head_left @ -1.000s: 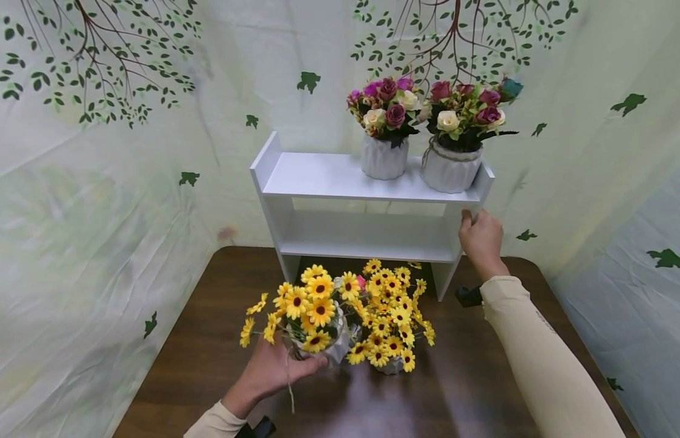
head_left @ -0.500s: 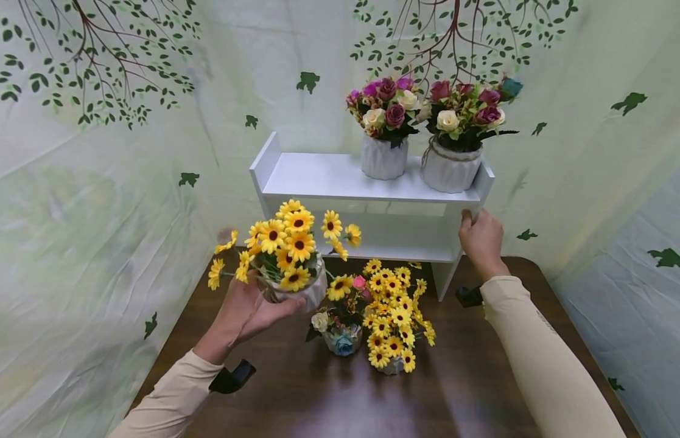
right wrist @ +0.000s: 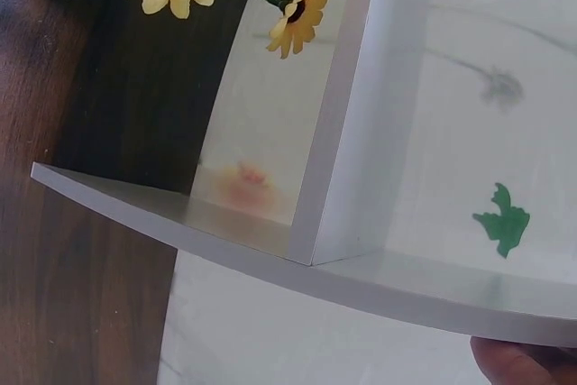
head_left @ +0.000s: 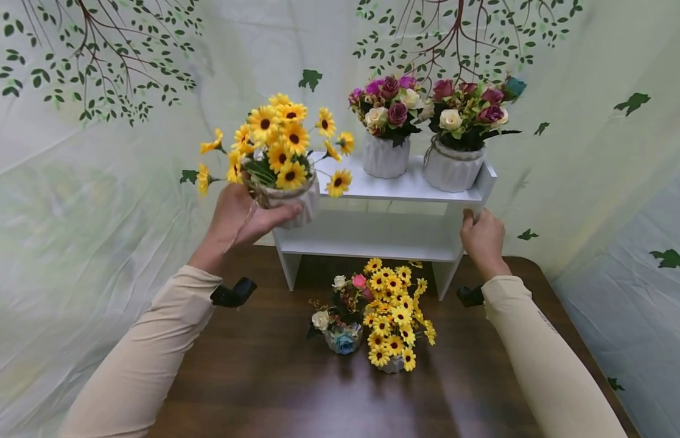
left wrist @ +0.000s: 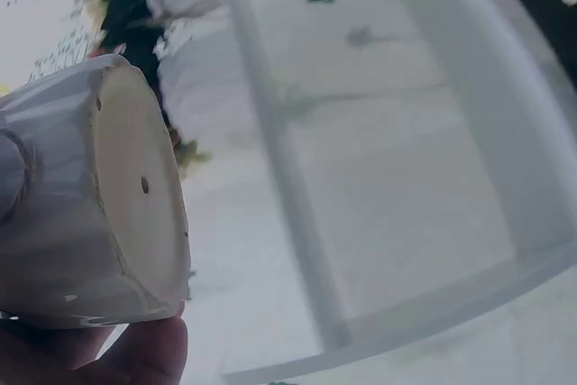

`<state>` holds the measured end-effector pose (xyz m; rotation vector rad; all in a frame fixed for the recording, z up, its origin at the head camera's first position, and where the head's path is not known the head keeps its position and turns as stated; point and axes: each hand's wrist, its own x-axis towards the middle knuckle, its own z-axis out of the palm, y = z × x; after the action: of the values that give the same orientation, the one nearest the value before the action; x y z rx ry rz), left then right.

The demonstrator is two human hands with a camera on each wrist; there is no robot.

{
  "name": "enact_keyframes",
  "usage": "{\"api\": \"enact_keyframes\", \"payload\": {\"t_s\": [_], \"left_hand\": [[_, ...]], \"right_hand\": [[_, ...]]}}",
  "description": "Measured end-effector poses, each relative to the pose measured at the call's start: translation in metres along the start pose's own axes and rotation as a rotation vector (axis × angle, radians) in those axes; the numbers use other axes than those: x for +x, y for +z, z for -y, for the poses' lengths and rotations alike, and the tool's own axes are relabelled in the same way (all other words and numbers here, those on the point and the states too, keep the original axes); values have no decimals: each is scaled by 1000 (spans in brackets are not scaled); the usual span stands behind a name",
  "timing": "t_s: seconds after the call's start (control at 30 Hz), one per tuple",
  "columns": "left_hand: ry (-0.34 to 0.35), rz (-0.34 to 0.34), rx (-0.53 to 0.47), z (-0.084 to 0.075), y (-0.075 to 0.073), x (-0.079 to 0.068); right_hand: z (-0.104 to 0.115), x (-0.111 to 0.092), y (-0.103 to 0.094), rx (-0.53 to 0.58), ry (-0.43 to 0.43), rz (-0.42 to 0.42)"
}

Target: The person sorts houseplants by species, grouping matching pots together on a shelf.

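Note:
My left hand (head_left: 238,216) grips a white flower pot (head_left: 296,204) with yellow daisy-like flowers, thumb across its front. It is raised before the left end of a white two-tier shelf (head_left: 372,237), hiding part of the top board. The pot's pale underside (left wrist: 140,187) faces the left wrist camera. My right hand (head_left: 484,240) holds the right side panel of the shelf below the top board; in the right wrist view a fingertip (right wrist: 509,362) lies against the panel's edge. Two rose pots, a left one (head_left: 386,157) and a right one (head_left: 452,167), stand on the top board.
On the brown table (head_left: 252,365), in front of the shelf, stand a small pot of mixed flowers (head_left: 342,337) and a pot of yellow flowers (head_left: 394,328), close together. A leaf-printed cloth (head_left: 98,243) hangs behind and at the sides.
My left hand has lifted the yellow flower pot from low over the table up to top-board height, revealing the mixed-flower pot. My right hand has kept its place on the shelf.

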<state>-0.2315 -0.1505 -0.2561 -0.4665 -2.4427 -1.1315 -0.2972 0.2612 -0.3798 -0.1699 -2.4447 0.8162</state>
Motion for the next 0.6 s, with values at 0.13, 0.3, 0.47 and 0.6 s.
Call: {"api": "enact_keyframes", "payload": {"t_s": [0.13,0.3,0.47,0.6], "left_hand": [[-46,-25,-74,-10,-7,28],[-102,-49,-68,-17,-10,60],[-224,-43,-44,-12,1,87],[-279,-58,-33,-2,18,97]], "right_hand": [[-1,0,1,6,-3,-1],[-2,0,1,1,-28,-28],[-3,1,2,-6,-48,-31],[-2,0,2,-1,-52,-31]]}}
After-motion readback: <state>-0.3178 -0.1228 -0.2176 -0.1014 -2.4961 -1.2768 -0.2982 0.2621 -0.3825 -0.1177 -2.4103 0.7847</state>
